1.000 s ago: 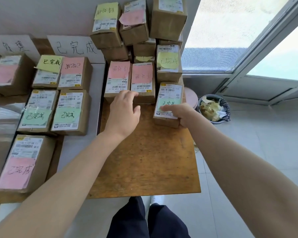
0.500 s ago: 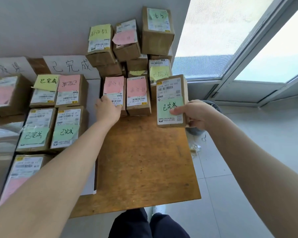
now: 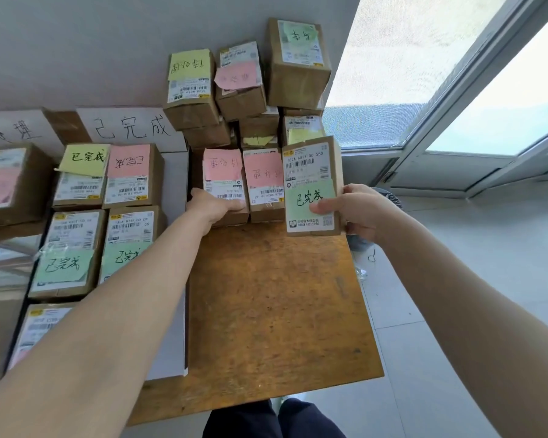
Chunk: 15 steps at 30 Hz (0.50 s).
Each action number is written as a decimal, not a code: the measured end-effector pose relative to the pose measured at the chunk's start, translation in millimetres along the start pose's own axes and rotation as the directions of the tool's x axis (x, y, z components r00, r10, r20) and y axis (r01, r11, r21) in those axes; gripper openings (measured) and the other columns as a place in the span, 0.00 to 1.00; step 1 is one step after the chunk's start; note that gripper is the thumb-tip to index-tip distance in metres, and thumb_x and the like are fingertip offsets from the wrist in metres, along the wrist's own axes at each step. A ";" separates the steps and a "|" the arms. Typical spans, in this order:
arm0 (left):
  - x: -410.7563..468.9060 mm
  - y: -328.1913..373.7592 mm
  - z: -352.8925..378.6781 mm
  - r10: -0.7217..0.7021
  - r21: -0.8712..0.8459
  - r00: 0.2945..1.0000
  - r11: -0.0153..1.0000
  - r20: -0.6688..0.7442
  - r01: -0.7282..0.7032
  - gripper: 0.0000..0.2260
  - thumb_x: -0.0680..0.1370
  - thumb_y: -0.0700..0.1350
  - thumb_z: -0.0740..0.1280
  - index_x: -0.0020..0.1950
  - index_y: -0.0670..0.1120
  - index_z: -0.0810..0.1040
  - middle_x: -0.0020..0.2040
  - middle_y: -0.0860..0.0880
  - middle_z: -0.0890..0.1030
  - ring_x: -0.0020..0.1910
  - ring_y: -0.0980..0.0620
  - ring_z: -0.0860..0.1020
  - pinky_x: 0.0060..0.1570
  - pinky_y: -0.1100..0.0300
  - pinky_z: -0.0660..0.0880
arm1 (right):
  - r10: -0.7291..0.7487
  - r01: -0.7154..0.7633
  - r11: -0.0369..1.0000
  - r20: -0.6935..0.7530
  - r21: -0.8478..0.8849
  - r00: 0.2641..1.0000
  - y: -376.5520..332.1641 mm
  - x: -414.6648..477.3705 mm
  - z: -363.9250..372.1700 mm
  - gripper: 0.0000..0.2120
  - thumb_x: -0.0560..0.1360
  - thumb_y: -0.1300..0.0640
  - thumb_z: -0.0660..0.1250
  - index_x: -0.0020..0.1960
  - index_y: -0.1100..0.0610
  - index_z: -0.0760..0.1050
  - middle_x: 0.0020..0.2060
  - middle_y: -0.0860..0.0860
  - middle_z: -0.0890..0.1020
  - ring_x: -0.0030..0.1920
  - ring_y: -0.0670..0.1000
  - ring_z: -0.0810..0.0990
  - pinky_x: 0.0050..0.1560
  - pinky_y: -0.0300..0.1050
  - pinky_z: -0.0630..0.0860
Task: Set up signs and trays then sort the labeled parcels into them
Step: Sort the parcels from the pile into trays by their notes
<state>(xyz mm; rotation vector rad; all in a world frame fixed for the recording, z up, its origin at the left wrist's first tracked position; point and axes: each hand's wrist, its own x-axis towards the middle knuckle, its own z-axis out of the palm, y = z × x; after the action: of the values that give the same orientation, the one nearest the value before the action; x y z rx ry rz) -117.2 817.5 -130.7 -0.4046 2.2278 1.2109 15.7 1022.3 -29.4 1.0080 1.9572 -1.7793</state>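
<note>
Right hand: my right hand [image 3: 358, 213] holds the green-note parcel [image 3: 312, 184] lifted clear of the worktop [image 3: 266, 311], label face turned toward me; my fingers are closed round its right edge, thumb pressed on the green note.
Green-note parcel: upright in the air, just right of the front row of the unsorted stack, its lower edge above the far right corner of the worktop.
Left hand: my left hand [image 3: 214, 208] is on the pink-note parcel [image 3: 223, 181] at the front left of the stack; fingers curled over its near end, touching it. Whether it is gripped or only touched I cannot tell.
Pink-note parcel: resting at the far edge of the worktop, just beside a second pink-noted box [image 3: 263, 181] on its right.
Unsorted stack: brown boxes piled against the wall [image 3: 76, 42], several layers, with yellow, pink and green notes.
Sign: a white handwritten sign [image 3: 130, 129] stands against the wall, left of the stack.
Sorted parcels: boxes in rows before the sign, among them a yellow-note box [image 3: 81, 175] and a green-note box [image 3: 65, 251] nearer me.
Right side: window [image 3: 456, 74] and tiled floor [image 3: 456, 295].
</note>
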 end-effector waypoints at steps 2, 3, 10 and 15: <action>0.9 1.6 -1.4 -0.030 -0.009 0.999 0.999 0.036 0.031 0.41 0.59 0.52 0.81 0.67 0.44 0.66 0.57 0.48 0.76 0.56 0.49 0.75 0.59 0.50 0.73 | 0.013 -0.013 1.000 0.009 0.010 1.000 -0.6 0.0 3.4 0.09 0.70 0.66 0.72 0.47 0.57 0.76 0.43 0.53 0.84 0.39 0.50 0.84 0.31 0.41 0.80; 0.8 2.9 -2.3 -0.029 -0.015 0.998 0.999 0.050 0.029 0.39 0.59 0.53 0.80 0.65 0.45 0.69 0.57 0.48 0.78 0.55 0.48 0.76 0.58 0.50 0.74 | 0.016 -0.016 1.000 0.010 0.015 1.000 -0.7 0.0 4.4 0.09 0.70 0.66 0.72 0.48 0.58 0.76 0.44 0.54 0.84 0.39 0.50 0.84 0.31 0.41 0.80; -14.6 4.0 -16.1 -0.018 -0.118 0.991 0.992 0.130 0.034 0.15 0.72 0.45 0.73 0.55 0.46 0.73 0.48 0.48 0.78 0.40 0.54 0.76 0.37 0.61 0.73 | 0.000 0.001 0.999 -0.021 0.049 1.000 -2.7 -2.8 11.8 0.15 0.70 0.67 0.72 0.55 0.60 0.76 0.46 0.55 0.85 0.39 0.51 0.85 0.30 0.40 0.78; -35.2 -5.5 -38.0 0.052 -0.147 0.993 0.989 0.106 -0.036 0.17 0.71 0.46 0.74 0.58 0.47 0.75 0.53 0.49 0.81 0.50 0.51 0.79 0.55 0.53 0.75 | -0.010 0.010 1.000 -0.004 0.007 1.000 -5.8 -14.0 19.9 0.15 0.71 0.66 0.72 0.56 0.60 0.75 0.46 0.53 0.85 0.40 0.49 0.85 0.27 0.37 0.76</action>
<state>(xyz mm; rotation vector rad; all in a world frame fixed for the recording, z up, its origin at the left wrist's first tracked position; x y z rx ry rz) -99.2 782.6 -96.6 -0.3377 2.0730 1.3896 17.2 999.4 -19.7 1.0064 1.9623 -1.7920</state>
